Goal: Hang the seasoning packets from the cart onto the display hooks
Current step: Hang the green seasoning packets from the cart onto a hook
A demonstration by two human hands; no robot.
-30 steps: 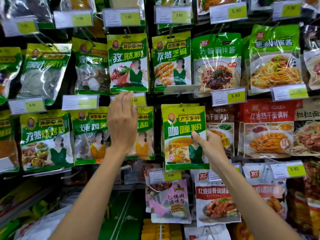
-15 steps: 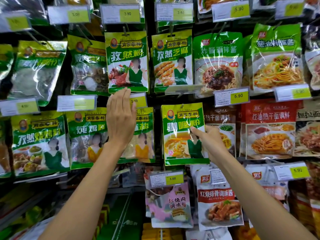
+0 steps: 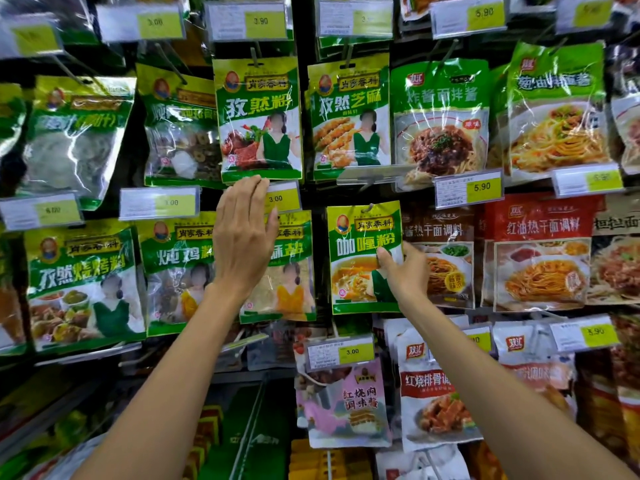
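Observation:
A green and yellow curry seasoning packet (image 3: 360, 247) hangs at the middle of the display, its top hole at a hook (image 3: 371, 206). My right hand (image 3: 405, 271) pinches the packet's right edge, thumb on the front. My left hand (image 3: 244, 233) is raised flat with straight fingers in front of a neighbouring green packet (image 3: 291, 271) and touches the 3.00 price tag (image 3: 282, 199) above it. The cart is out of view.
Rows of hanging packets fill the wall: green seasoning packets (image 3: 258, 116) above and to the left, noodle sauce packets (image 3: 440, 119) and red packets (image 3: 533, 251) to the right. Price tags (image 3: 341, 351) stick out on hooks between rows. Boxed goods lie on the shelf (image 3: 249, 438) below.
My right hand has raised the curry packet a little and its top now sits at the hook. My left hand stays flat by the price tag.

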